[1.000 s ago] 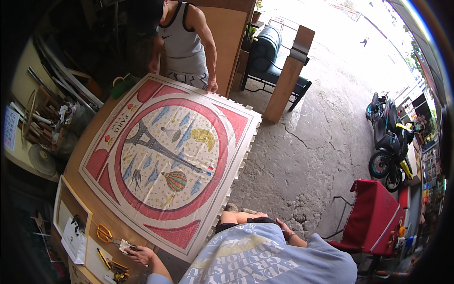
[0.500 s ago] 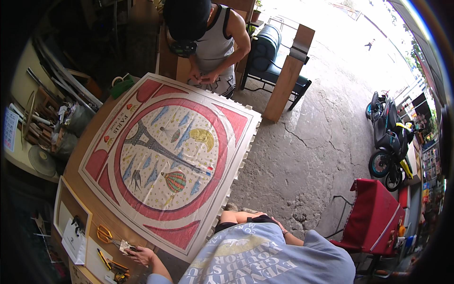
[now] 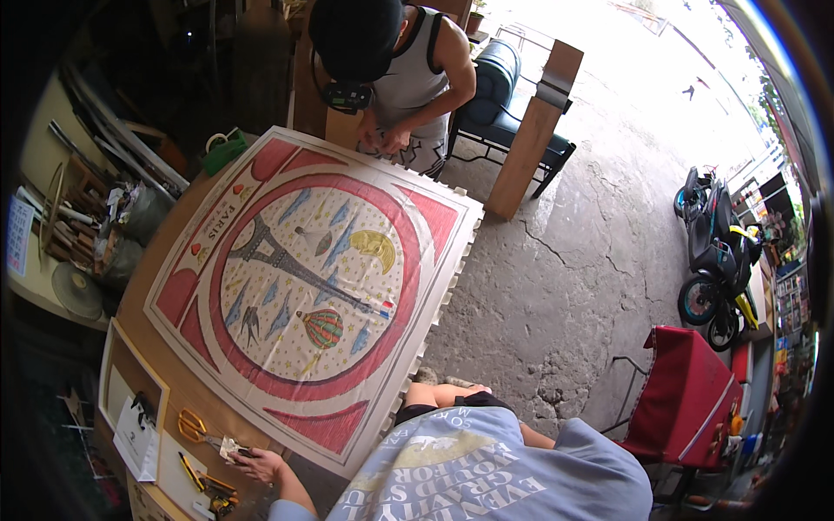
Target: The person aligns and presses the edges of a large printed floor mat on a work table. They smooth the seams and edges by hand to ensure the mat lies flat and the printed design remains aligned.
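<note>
At the lower left, my left hand (image 3: 259, 466) rests on the table, its fingers closed over a small dark and cream-coloured item (image 3: 229, 448) that I cannot make out. Orange-handled scissors (image 3: 192, 425) lie just beyond it. My right forearm (image 3: 535, 438) shows beside my blue shirt, while the hand itself is hidden. In front of me a large printed cloth panel (image 3: 287, 365), red and cream with a tower, balloons and a moon, spreads across the table. Its right edge is notched. Across from me, another person's hands (image 3: 385, 139) are together at the panel's far edge.
Yellow and black hand tools (image 3: 211, 486) and a white paper bag (image 3: 136, 443) lie left of my hand. A green item (image 3: 225, 152) sits at the far left corner. Beyond are a dark bench (image 3: 504, 130) with a leaning board, a motorbike (image 3: 717, 234) and a red-covered stand (image 3: 682, 395).
My right hand has slipped out of sight from beside my lap. The other person has shifted slightly right. The view has tilted a little; my left hand stays in place.
</note>
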Demonstrator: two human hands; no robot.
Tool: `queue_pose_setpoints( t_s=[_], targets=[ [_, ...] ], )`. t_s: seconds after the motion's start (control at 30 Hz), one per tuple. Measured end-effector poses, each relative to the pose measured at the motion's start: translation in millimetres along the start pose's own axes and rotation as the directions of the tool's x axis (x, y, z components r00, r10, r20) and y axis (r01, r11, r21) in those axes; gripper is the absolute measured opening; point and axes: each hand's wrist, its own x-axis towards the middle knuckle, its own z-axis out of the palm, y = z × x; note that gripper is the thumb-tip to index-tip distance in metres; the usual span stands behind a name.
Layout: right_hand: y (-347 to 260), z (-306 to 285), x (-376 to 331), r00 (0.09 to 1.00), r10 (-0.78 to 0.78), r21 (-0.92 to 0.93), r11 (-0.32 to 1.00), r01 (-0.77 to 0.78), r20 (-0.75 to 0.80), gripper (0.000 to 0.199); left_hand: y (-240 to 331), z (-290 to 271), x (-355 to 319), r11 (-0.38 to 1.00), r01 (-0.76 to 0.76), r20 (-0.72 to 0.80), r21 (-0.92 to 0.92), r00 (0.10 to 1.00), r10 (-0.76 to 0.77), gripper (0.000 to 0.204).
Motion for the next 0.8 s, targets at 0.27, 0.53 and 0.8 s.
queue_pose_setpoints(
  t_s=[0.27,0.53,0.8],
  targets=[
    [-2.9,4.4,7.9,1.000,0.015,-0.058,0.998,-0.015,-0.017,0.060,-2.7,11.6,6.6,0.999,0.030,0.086,-0.027,0.996,-0.028,0.068],
    [-0.2,10.9,12.4,1.000,0.010,-0.080,0.997,-0.012,-0.023,0.059,-5.5,12.4,6.1,1.000,0.029,0.117,-0.011,0.993,-0.028,0.068],
    [-2.4,-4.8,10.3,1.000,0.001,-0.082,0.997,-0.003,-0.022,0.059,-9.6,11.8,-1.1,0.999,0.051,0.072,-0.019,0.996,-0.049,0.068]
  ],
)
